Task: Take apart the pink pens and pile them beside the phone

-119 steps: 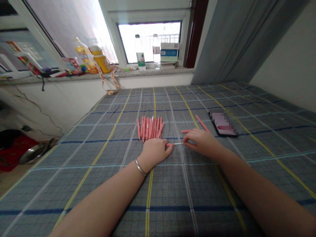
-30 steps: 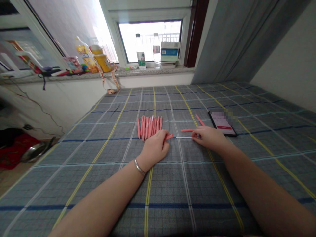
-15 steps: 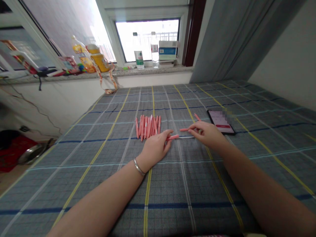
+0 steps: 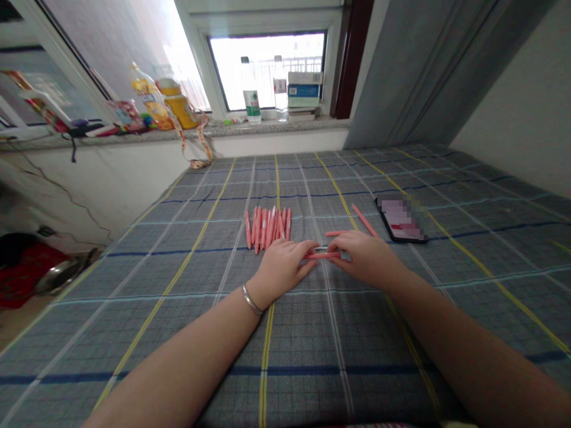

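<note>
My left hand (image 4: 285, 261), with a silver bangle at the wrist, is closed on a pink pen barrel (image 4: 325, 255) that points right. My right hand (image 4: 363, 255) faces it, its fingers curled round the right end of a thin pale pen refill (image 4: 320, 248). The barrel's right end reaches to the right thumb; I cannot tell whether they touch. Just behind the right fingers lies a short pink pen part (image 4: 338, 233). Another pink pen part (image 4: 363, 220) slants behind the right hand, its near end hidden. A row of several pink pens (image 4: 267, 229) lies beyond the left hand.
A phone (image 4: 404, 221) with a lit screen rests right of the pens on the checked cloth (image 4: 178, 333). Along the windowsill (image 4: 232, 129) stand a water bottle (image 4: 251, 98), a yellow flask (image 4: 181, 110) and stacked boxes (image 4: 304, 92). A grey curtain (image 4: 392, 77) hangs at right.
My right hand has moved left and nearer to me, leaving the short pink part lying on the cloth. The barrel in my left hand has come nearer, and the slanted pink part shows more.
</note>
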The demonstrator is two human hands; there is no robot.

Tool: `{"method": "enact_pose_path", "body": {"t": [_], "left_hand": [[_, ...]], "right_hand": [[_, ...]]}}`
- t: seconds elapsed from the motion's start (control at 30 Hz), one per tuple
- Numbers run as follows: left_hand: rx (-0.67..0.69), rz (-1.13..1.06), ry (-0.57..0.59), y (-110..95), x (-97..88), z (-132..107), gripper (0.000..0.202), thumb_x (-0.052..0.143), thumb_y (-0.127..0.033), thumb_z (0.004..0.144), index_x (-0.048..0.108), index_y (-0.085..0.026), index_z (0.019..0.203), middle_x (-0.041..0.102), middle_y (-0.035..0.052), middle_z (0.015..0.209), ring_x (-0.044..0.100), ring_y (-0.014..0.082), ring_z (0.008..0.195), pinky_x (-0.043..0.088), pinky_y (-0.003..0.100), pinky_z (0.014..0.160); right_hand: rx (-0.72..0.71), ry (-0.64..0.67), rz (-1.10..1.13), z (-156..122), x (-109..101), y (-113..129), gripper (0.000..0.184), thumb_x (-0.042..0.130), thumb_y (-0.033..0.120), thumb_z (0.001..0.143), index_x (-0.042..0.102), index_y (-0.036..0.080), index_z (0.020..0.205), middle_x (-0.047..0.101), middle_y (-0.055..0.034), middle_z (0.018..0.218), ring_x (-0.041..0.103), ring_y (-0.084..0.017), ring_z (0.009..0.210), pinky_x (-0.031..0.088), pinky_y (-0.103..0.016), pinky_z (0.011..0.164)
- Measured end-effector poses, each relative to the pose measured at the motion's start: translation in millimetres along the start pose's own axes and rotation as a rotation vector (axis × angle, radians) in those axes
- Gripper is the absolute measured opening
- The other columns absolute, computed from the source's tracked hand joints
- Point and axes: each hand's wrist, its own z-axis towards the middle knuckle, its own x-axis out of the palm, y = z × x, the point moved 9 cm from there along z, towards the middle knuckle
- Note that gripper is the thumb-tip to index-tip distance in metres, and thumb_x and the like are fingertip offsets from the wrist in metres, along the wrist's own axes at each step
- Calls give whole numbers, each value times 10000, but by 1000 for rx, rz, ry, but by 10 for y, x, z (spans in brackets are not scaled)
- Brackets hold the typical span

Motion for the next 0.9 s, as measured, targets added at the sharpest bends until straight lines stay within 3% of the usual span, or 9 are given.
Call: {"method": "enact_pose_path", "body": {"t": [0.1, 0.23, 0.4, 0.57, 0.9], "left_hand": [[-7, -13, -6, 22, 9, 11, 288, 450, -374, 864, 545, -205, 1078, 657, 25, 884, 592, 160, 827, 394, 301, 781], [-19, -26, -29, 43, -19, 24, 231, 459, -287, 854, 555, -201, 1045, 652, 17, 896, 577, 163, 848, 379, 321, 836], [-24, -11, -77, 50, -96, 25, 212, 436, -218, 845, 564, -203, 1013, 635, 19, 995, 539, 167, 948, 310, 364, 950], [-30, -4, -50, 67, -58, 21, 218, 450, -229, 834, 569, -210, 1016, 621, 21, 1036, 519, 182, 984, 286, 382, 983], [18, 36, 5, 97, 100, 5, 260, 489, -252, 820, 584, -212, 1059, 608, 26, 1112, 513, 194, 1018, 263, 424, 1013]], "right_hand": [[-10, 5, -43, -8, -105, -74, 78, 563, 291, 785, 613, 240, 755, 656, -5, 1042, 588, -191, 949, 447, -312, 769], [23, 26, -98, -20, -163, -243, 105, 562, 298, 779, 626, 239, 722, 675, -2, 888, 601, -177, 842, 434, -290, 679], [85, 123, -91, -43, -64, -425, 112, 567, 321, 762, 644, 248, 726, 668, 3, 824, 600, -162, 738, 392, -264, 572], [103, 216, -52, -60, 64, -450, 84, 581, 306, 740, 647, 257, 721, 675, 20, 789, 596, -148, 692, 344, -245, 505], [133, 317, 3, -55, 163, -441, 95, 569, 290, 738, 655, 254, 756, 672, 15, 826, 588, -147, 724, 354, -235, 543]]}}
